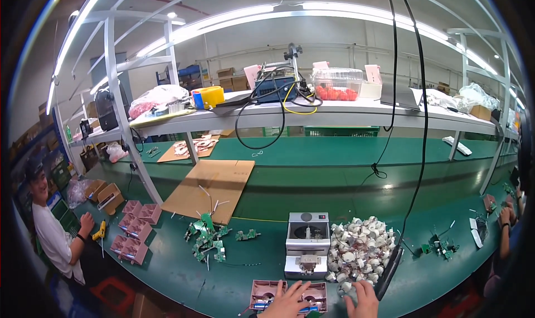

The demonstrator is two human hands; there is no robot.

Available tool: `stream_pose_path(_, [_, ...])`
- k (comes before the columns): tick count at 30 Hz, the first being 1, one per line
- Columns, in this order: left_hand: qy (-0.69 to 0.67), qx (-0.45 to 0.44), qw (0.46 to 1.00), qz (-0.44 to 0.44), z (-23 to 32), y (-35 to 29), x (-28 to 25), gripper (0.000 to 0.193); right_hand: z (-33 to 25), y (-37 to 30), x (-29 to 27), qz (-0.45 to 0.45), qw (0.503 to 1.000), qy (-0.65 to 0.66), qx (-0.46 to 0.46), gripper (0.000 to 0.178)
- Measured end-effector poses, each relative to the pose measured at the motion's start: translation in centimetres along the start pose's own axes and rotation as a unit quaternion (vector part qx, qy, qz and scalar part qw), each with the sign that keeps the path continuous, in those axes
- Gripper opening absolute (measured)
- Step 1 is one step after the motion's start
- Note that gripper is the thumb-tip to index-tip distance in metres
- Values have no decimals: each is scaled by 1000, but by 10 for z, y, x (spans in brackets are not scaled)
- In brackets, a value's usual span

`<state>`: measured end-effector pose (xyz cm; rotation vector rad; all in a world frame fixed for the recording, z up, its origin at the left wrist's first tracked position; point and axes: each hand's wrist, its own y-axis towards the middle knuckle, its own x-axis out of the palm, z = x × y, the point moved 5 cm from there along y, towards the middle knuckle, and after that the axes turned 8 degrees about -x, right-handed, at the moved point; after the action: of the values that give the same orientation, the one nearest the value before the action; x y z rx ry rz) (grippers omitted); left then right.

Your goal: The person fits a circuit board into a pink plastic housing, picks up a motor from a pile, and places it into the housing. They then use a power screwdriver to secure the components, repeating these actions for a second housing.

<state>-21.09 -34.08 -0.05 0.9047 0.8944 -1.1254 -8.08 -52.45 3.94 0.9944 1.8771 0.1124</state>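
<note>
Tray [267,283] of pink plastic sits, in the head view, under our left hand [285,303], whose spread fingers seem to grip nothing; our right hand [365,301] half curls beside a small pale part [345,287], and we cannot tell whether it is held. We would do best to steady the tray lightly, press neither of its 2 blue cylinders [260,306], and avoid disturbing the white heap [361,245] beyond our right hand.
</note>
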Motion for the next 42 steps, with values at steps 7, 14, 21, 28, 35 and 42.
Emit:
stream_pose_path(7, [-4,-21,1000,15,1,-8,-7,45,6,36,-22,96,979,-129,-126,32])
stream_pose_path(14, [-79,-16,997,19,10,-28,-40,61,54,58,14,-50,976,-199,-78,59])
stream_pose_path(21, [-270,-45,946,174,-43,-50,-123,33,53,69,18,-81,971,-219,-53,63])
stream_pose_path(28, [-606,-173,766,125,-187,-3,-99,21,50,73,18,-74,976,-201,-44,62])
stream_pose_path(35, [-796,-194,573,25,-234,18,-31,31,47,64,15,-43,972,-213,-87,58])
stream_pose_path(42, [-750,-206,628,-25,-225,18,-29,28,48,61,29,-34,976,-213,-15,56])
